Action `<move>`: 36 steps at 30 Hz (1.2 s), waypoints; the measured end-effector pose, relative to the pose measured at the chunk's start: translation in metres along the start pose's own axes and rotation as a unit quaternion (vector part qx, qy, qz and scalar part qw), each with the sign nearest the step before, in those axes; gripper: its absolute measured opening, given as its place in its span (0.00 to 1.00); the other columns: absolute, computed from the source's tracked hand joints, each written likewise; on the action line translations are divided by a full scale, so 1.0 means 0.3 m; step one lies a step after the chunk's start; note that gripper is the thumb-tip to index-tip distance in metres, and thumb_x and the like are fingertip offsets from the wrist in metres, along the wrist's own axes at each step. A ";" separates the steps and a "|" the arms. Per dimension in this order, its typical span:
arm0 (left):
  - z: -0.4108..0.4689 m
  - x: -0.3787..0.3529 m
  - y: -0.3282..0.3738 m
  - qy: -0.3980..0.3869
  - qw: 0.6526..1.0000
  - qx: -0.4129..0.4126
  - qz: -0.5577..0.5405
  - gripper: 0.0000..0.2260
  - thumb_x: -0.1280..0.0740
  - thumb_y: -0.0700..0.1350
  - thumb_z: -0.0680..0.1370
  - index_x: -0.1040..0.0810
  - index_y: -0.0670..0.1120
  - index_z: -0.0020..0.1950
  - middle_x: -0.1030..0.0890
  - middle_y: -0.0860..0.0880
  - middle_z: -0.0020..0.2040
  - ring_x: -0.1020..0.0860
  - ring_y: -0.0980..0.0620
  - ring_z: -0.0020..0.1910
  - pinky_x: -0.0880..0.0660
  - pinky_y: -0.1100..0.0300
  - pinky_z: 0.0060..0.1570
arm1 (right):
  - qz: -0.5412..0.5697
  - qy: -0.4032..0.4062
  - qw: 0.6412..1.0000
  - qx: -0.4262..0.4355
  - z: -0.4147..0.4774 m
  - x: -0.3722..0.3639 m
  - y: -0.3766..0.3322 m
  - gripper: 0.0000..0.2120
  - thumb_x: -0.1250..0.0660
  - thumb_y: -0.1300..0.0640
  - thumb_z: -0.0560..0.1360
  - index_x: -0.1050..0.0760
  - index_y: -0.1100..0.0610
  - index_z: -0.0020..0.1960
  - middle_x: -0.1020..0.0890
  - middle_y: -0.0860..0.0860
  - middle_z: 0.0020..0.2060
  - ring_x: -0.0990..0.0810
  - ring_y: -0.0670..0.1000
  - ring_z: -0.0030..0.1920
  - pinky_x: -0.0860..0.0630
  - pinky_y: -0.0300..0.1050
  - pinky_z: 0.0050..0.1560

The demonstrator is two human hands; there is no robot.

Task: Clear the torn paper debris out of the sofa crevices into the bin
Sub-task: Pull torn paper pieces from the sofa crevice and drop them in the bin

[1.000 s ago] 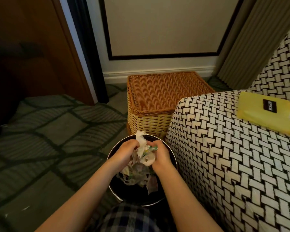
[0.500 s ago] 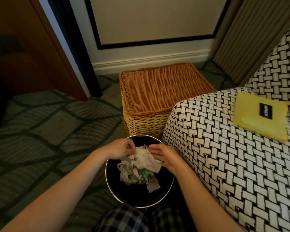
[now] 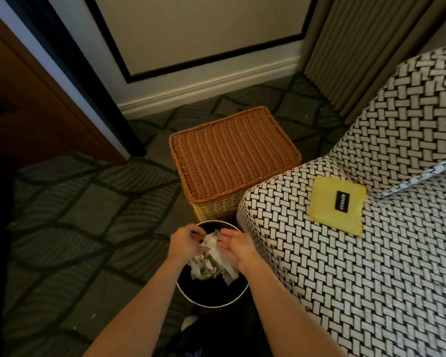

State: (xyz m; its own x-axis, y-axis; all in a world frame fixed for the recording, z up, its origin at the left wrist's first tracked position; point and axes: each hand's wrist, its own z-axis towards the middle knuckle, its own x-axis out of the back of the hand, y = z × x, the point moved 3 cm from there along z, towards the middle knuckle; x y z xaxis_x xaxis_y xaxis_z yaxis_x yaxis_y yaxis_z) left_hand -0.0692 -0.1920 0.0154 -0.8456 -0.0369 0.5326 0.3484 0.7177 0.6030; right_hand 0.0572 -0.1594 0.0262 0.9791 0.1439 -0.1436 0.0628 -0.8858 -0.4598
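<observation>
A black round bin with a shiny rim stands on the carpet against the sofa's left end. A crumpled heap of torn paper, white with greenish bits, lies in the bin's mouth. Both of my hands are over the heap. My left hand has its fingers curled onto the white sheet's left edge. The fingers of my right hand lie fairly straight, resting on the paper's right side. The sofa has a black-and-white woven pattern; no crevice shows any paper in this view.
A lidded wicker basket stands just behind the bin. A yellow pouch with a black label lies on the sofa arm, beside a matching cushion. A wooden door is at left, a curtain at back right.
A second ago both hands gripped the paper wad above the bin. The wad has since dropped into the bin's mouth and my right hand's fingers have straightened. My view has tilted and pulled back.
</observation>
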 end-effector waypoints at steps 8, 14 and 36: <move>-0.106 0.142 0.305 0.000 0.972 0.016 -0.236 0.06 0.33 0.33 0.74 0.23 0.44 0.44 0.21 0.44 0.42 0.22 0.55 0.32 0.24 0.67 0.35 | 0.118 0.042 0.991 0.053 -0.217 0.011 -0.210 0.12 0.42 0.67 0.78 0.26 0.64 0.59 0.20 0.59 0.52 0.21 0.54 0.50 0.25 0.46 0.57; -0.203 0.108 0.540 -0.102 0.967 -0.021 -0.233 0.13 0.33 0.31 0.73 0.23 0.48 0.50 0.20 0.48 0.47 0.20 0.50 0.47 0.23 0.56 0.53 | 0.198 0.060 0.976 0.062 -0.351 0.097 -0.315 0.09 0.37 0.68 0.75 0.25 0.62 0.55 0.20 0.53 0.40 0.21 0.49 0.41 0.23 0.42 0.50; -0.417 -0.785 1.182 -0.174 0.969 -0.174 0.002 0.11 0.40 0.37 0.78 0.21 0.47 0.54 0.22 0.53 0.59 0.29 0.65 0.37 0.32 0.79 0.28 | 0.276 0.243 0.927 0.071 -0.449 1.152 -0.437 0.06 0.36 0.63 0.76 0.23 0.54 0.45 0.19 0.50 0.41 0.21 0.47 0.38 0.24 0.38 0.41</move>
State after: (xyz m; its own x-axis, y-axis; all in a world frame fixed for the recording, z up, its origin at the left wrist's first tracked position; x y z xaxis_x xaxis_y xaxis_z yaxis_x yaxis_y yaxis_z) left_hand 0.3040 -0.0159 0.1781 -0.9080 0.2460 0.3391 0.4162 0.4367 0.7976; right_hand 0.4135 -0.0530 0.1548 0.8286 -0.5599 0.0048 -0.4655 -0.6936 -0.5498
